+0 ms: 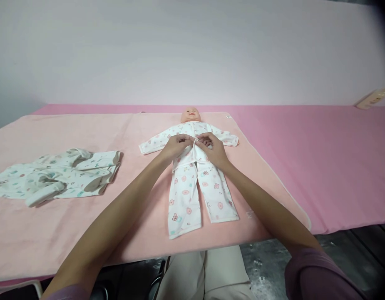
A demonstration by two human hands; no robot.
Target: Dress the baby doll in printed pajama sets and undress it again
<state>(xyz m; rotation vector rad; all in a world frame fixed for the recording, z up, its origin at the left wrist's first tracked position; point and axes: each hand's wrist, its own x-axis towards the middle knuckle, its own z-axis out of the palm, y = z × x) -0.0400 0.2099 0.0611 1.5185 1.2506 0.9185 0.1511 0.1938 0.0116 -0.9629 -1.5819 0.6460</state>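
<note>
A baby doll (pixel 191 115) lies on its back in a white patterned baby top (pixel 167 137), arms spread to both sides. Matching baby trousers (pixel 186 196) cover its legs, the two legs pointing toward me. At the doll's belly, my left hand (pixel 180 145) pinches one front edge of the top. Close beside it, my right hand (pixel 212 146) has its fingers curled on the other front edge. Both hands meet at the top's front opening, where any fastener is too small to make out.
Another patterned baby garment (pixel 73 175) lies in folds at the left on the peach blanket (pixel 142 225). Under that blanket spreads a pink cover (pixel 336 166). A pale bottle (pixel 371 98) lies tilted at the far right, by the wall.
</note>
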